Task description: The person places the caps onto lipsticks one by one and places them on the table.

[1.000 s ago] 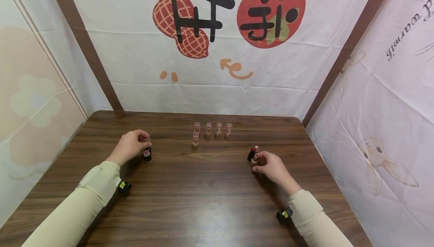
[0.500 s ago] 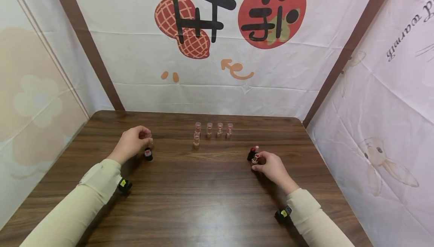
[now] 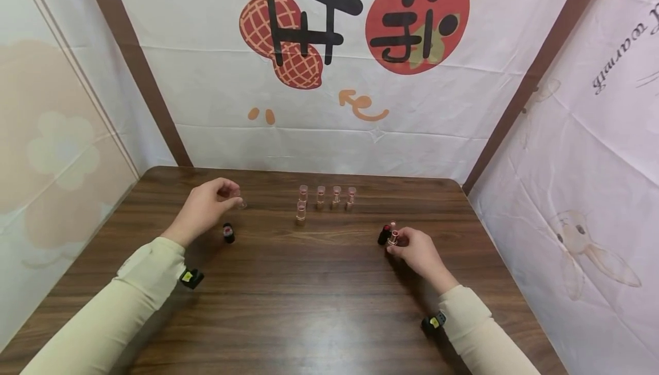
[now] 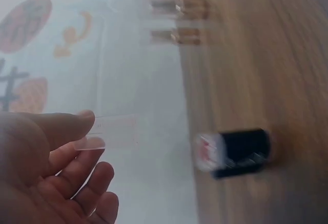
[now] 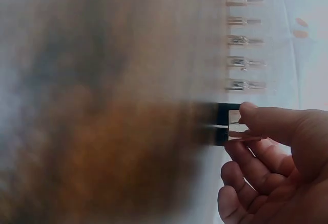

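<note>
The left hand [image 3: 207, 206] pinched a clear cap [image 4: 120, 131] between thumb and fingers above the brown table [image 3: 288, 306]; the left wrist view showed its see-through body, the head view only a faint edge. A black tube [image 3: 229, 233] stood near. The right hand [image 3: 421, 254] pinched a gold lipstick [image 3: 394, 238] close beside a black, red-tipped lipstick [image 3: 384, 235]. The head view placed 4 clear-topped lipsticks [image 3: 321, 196] in a row, 1 in front; the right wrist view lined up all 5.
</note>
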Demonstrator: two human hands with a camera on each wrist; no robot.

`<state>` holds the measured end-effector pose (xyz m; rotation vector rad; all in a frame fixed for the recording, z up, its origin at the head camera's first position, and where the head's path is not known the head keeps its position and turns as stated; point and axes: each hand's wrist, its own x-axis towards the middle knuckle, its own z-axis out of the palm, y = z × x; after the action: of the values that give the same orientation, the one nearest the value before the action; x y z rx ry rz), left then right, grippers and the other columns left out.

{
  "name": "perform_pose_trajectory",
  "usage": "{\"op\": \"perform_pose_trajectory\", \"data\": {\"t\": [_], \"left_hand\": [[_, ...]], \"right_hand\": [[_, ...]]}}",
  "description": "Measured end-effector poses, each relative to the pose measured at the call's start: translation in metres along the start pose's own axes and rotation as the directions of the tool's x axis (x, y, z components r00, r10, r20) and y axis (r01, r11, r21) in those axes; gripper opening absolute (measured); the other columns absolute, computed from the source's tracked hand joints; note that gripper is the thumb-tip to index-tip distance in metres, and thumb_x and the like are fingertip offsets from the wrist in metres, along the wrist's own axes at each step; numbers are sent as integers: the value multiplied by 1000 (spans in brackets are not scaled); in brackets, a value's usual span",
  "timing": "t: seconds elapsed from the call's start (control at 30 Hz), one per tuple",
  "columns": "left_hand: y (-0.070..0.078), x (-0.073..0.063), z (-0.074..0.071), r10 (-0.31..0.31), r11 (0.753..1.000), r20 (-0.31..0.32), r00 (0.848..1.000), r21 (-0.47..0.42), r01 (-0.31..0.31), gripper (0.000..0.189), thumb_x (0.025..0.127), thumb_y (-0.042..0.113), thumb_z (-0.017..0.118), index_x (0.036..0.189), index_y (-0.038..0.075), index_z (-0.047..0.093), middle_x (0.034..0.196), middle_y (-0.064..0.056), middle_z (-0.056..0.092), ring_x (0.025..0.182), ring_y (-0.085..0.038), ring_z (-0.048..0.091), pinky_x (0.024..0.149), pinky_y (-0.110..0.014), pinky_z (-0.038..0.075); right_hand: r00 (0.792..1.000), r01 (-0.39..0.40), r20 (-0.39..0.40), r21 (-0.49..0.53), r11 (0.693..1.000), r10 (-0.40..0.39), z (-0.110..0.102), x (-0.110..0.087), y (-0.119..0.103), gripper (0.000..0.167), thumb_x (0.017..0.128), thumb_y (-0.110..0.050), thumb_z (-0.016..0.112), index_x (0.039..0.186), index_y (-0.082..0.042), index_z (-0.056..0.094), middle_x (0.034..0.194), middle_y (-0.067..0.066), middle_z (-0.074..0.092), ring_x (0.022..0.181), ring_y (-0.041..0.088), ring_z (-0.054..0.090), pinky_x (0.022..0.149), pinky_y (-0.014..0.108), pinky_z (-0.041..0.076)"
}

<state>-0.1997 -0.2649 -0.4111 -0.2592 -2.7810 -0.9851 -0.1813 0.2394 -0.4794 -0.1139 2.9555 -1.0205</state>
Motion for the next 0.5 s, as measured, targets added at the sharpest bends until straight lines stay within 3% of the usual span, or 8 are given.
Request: {"op": "perform_pose_trajectory", "data": {"t": [0.3,0.5], "left_hand": [[43,-1,-5,68,997,48,997,-39,-66,25,98,24,72,118,11,66,109,-5,70,102,-23,65,87,-45,51],[61,3,-1,97,994,93,991,-55,-92,25,98,25,72,119,11,66,109,-4,69,100,-22,66,84,-43,52]], "right_hand": [[996,57,-72,22,998,-55,-36,1,-15,21,86,-22,83,95,-10,68,91,3,72,84,18,67,72,33,53],[992,102,-75,47,994,-99,-46,5,-38,23,86,-24,84,98,-12,68,94,2,73,87,17,68,75,33,52]]}}
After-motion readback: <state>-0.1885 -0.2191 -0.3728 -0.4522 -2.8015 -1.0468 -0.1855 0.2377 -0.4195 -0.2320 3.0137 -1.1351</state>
